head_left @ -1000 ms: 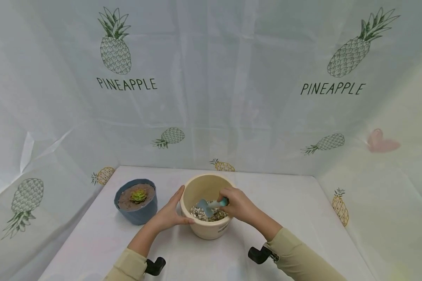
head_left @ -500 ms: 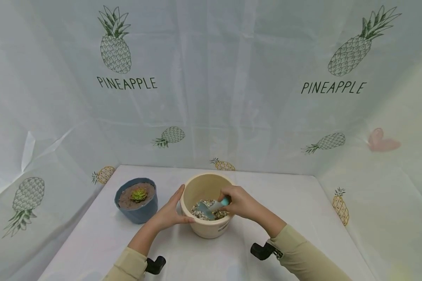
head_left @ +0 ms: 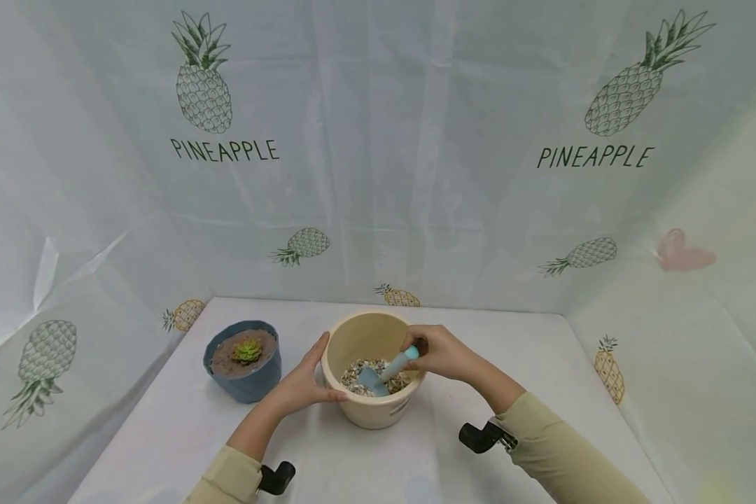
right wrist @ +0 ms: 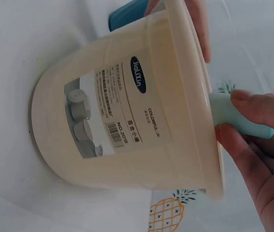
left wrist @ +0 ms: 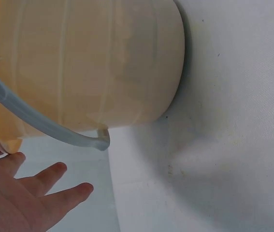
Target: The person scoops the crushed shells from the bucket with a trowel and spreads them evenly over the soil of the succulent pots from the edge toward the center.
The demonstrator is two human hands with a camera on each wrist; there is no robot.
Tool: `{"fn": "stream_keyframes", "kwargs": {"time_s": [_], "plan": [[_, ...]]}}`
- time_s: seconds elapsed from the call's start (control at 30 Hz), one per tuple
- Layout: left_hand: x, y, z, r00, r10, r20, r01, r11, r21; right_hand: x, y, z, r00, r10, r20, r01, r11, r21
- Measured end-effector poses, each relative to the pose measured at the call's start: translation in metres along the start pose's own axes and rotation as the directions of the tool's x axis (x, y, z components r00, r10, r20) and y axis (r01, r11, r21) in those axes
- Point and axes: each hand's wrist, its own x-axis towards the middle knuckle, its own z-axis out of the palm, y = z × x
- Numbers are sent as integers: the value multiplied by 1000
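Note:
A cream bucket (head_left: 369, 413) stands on the table with pale mixed grit (head_left: 355, 378) in its bottom. My left hand (head_left: 299, 386) spans its left side, thumb along the front rim and index fingertip at the rim farther back. The other fingers spread straight, apart from the wall, in the left wrist view. My right hand (head_left: 439, 353) pinches the handle end of a small blue hand trowel (head_left: 398, 365) between thumb and fingers at the right rim. The trowel's blade lies in the grit, handle slanting up right. In the right wrist view, only its pale handle (right wrist: 243, 116) shows past the rim.
Left of the bucket, a blue pot (head_left: 247, 383) holds brown soil and a green succulent (head_left: 248, 351). The bucket's grey carrying handle (left wrist: 40, 121) hangs down its left side. White pineapple-print sheeting (head_left: 378, 175) encloses the table (head_left: 498, 392) at the back and sides.
My right hand has shifted right and slightly up, out to the bucket's rim. The trowel handle now points more up and right, with more of it visible. The left hand holds its place.

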Motion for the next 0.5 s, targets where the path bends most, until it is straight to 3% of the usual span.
{"fn": "stream_keyframes", "kwargs": {"time_s": [0.5], "plan": [[-1, 1, 1, 1000, -4, -1, 4, 1000, -4, -10, 11, -15, 994, 79, -81, -67, 987, 148]]}}
